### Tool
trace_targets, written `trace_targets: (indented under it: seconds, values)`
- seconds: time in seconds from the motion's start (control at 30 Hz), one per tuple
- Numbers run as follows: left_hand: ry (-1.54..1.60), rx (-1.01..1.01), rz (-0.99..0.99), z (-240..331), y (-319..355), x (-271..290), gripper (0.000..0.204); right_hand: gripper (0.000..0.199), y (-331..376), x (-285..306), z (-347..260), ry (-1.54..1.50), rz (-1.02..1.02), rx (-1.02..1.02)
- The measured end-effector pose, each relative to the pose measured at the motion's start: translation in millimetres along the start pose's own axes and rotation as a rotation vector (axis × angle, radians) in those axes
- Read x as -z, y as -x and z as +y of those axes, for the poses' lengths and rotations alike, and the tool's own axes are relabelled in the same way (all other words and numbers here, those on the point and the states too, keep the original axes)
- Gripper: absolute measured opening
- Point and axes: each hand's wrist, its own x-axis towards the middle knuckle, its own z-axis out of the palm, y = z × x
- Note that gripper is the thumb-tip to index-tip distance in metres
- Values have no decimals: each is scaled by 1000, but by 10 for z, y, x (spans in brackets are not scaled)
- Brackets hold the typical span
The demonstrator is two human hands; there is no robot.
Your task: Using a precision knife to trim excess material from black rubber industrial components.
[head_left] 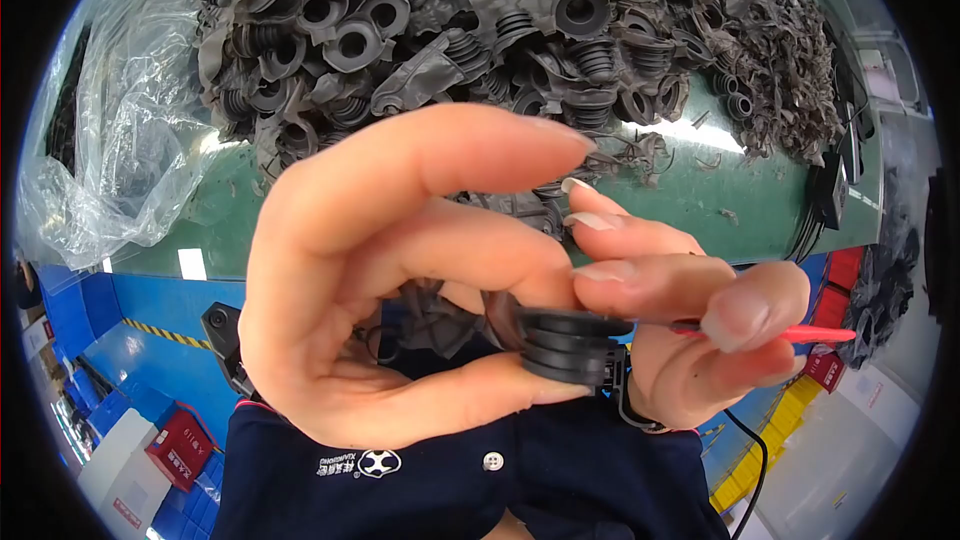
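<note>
My left hand (400,270) fills the middle of the view and pinches a black ribbed rubber bellows part (570,345) between thumb and fingers. My right hand (690,330) sits just to its right, fingers curled around a thin red tool (810,334) whose tip points right. Its fingertips touch the rubber part's upper edge. Ragged rubber flash (430,315) hangs from the part behind my left palm.
A large heap of black rubber bellows parts (480,30) and trimmed scraps (780,70) covers the green table (690,200). A clear plastic bag (120,140) lies at left. Red and white boxes (170,445) stand on the blue floor; yellow bins (760,450) at lower right.
</note>
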Motion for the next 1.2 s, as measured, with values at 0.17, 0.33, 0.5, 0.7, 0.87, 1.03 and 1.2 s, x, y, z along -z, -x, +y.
trace_targets:
  seconds: [0.17, 0.33, 0.5, 0.7, 0.87, 1.03, 1.2]
  values:
    - [-61, -48, 43, -66, 25, -5, 86, 35, 4, 4, 2, 116, -91, 43]
    - [125, -5, 156, -88, 33, -65, 73, 33, -64, 35, -44, 234, -16, 0]
    - [427, -15, 239, -161, 1, -105, 47, 36, -45, 150, 29, 397, 150, 52]
    - [338, 39, 270, -103, 37, -107, 42, 32, 79, 42, -152, 197, 305, -299]
    - [273, 25, 210, -87, 46, -94, 45, 33, -39, 210, 70, 656, 129, 197]
    - [426, 149, 314, -31, 30, -167, 49, 45, 54, 38, -115, 353, 183, 175]
    - [528, 165, 438, -12, 21, -249, 51, 22, 164, 130, -85, 308, 16, 350]
